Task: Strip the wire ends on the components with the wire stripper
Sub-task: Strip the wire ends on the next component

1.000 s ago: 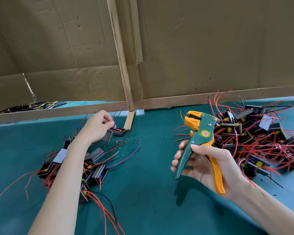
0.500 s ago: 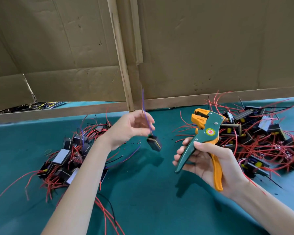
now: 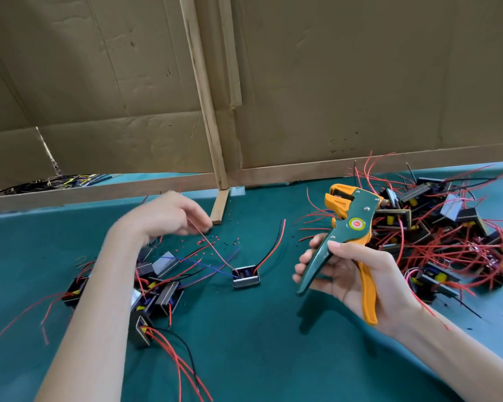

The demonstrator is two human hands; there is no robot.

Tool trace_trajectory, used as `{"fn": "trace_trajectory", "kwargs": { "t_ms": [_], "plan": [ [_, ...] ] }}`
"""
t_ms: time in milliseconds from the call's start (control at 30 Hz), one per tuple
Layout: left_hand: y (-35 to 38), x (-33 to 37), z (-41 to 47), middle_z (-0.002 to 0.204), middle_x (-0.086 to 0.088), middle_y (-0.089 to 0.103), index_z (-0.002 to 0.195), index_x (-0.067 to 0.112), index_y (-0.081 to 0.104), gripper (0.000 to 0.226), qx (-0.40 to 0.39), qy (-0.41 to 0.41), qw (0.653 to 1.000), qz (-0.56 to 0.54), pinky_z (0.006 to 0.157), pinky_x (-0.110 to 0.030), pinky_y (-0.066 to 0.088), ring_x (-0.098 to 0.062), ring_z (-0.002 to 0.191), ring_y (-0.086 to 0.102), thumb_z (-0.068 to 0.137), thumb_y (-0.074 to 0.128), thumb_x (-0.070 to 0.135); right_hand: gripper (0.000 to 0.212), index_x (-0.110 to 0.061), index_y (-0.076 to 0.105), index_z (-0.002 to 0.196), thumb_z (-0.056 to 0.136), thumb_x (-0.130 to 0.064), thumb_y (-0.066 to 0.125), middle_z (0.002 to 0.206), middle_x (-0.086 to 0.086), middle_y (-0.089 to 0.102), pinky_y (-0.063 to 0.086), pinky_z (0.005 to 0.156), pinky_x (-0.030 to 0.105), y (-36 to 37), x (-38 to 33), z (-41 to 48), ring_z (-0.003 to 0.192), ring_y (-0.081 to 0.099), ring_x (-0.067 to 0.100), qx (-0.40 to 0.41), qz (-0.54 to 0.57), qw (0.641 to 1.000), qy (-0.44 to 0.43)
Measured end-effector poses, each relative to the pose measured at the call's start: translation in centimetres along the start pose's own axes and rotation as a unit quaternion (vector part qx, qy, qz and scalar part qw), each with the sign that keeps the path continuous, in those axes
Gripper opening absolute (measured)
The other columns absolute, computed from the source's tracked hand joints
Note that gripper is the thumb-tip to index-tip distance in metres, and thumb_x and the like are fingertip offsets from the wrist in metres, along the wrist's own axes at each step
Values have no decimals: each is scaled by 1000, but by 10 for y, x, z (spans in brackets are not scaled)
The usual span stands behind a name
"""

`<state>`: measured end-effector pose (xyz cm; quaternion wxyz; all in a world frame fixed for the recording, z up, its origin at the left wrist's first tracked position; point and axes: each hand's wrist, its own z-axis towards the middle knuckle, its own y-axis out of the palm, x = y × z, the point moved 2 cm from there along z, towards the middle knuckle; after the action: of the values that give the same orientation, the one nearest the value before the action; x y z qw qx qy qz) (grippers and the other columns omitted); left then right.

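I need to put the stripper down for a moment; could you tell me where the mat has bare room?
Bare: the near mat between both forearms, in front of the lone component, and the far-left stretch beyond the left pile. Crowded: the left pile and the right pile, with wires sprawling around both.

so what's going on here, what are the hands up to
A person is stripping wire ends at a bench. The right hand grips the wire stripper above the green mat, with no wire in its jaws. The left hand pinches a thin red wire that runs to a single component lying on the mat between the hands. A left pile and a bigger right pile of wired parts sit either side.
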<state>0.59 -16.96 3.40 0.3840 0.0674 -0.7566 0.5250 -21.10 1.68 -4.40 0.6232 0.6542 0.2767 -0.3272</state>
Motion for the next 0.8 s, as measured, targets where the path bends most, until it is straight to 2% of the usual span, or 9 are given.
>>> {"fn": "trace_trajectory", "kwargs": {
  "t_ms": [67, 133, 200, 267, 333, 433, 600, 733, 800],
  "plan": [
    [-16, 8, -7, 88, -6, 72, 83, 16, 71, 50, 132, -31, 990, 44, 84, -32, 52, -25, 93, 66, 81, 33, -16, 25, -1, 70, 87, 66, -15, 67, 86, 25, 64, 58, 70, 46, 0, 0, 0, 80, 68, 39, 0, 1, 1000, 1],
    [-25, 27, -21, 92, -3, 71, 72, 31, 65, 46, 245, -9, 964, 106, 91, -39, 50, -25, 94, 65, 81, 39, -7, 24, -1, 69, 87, 66, -14, 67, 85, 25, 65, 58, 70, 45, 1, 0, 0, 79, 68, 38, -2, 0, 1000, 4],
    [-16, 49, -30, 91, 3, 71, 69, 35, 61, 38, 287, 44, 949, 121, 80, -31, 50, -20, 89, 65, 83, 46, 3, 23, -1, 68, 89, 67, -8, 66, 85, 25, 64, 58, 71, 46, 1, 0, -1, 79, 68, 38, -4, -3, 1000, 6],
    [11, 67, -26, 94, 4, 69, 79, 32, 64, 25, 239, 74, 961, 116, 71, -26, 46, -18, 88, 63, 87, 53, 12, 25, 0, 66, 91, 67, -8, 66, 85, 25, 64, 58, 71, 46, 1, 0, -1, 79, 68, 38, -2, -4, 1000, 6],
    [51, 71, -11, 106, -3, 67, 102, 22, 63, 14, 165, 60, 978, 114, 82, -31, 48, -23, 98, 61, 90, 56, 22, 25, 0, 66, 92, 70, -12, 65, 85, 25, 64, 58, 72, 47, 1, 1, -1, 79, 68, 39, 3, -6, 1000, 5],
    [102, 58, 7, 115, -8, 62, 118, 12, 51, 37, 73, 18, 988, 136, 93, -40, 46, -28, 111, 55, 91, 58, 37, 19, -1, 67, 92, 77, -12, 60, 87, 26, 64, 58, 73, 47, 0, 1, -1, 80, 68, 39, 3, -16, 1000, 3],
    [135, 38, 19, 109, -3, 64, 110, 16, 58, 24, 106, 53, 975, 189, 83, -35, 46, -27, 103, 58, 91, 61, 29, 23, 0, 68, 91, 73, -15, 63, 88, 27, 64, 57, 75, 49, -1, 2, 0, 82, 67, 41, 0, -14, 1000, 8],
    [128, 34, 22, 84, 3, 70, 89, 18, 65, 4, 135, 82, 985, 66, 75, -31, 49, -21, 85, 63, 86, 67, 17, 24, 0, 69, 91, 72, -15, 64, 89, 28, 64, 57, 75, 49, -2, 3, 0, 83, 67, 42, 3, -17, 1000, 14],
    [123, 34, 24, 73, 3, 68, 82, 18, 62, 9, 131, 88, 987, -19, 68, -28, 49, -18, 75, 65, 85, 68, 13, 24, 0, 69, 91, 72, -14, 64, 88, 28, 64, 57, 74, 49, -1, 3, 0, 83, 67, 42, 5, -16, 1000, 15]
  ]
}}
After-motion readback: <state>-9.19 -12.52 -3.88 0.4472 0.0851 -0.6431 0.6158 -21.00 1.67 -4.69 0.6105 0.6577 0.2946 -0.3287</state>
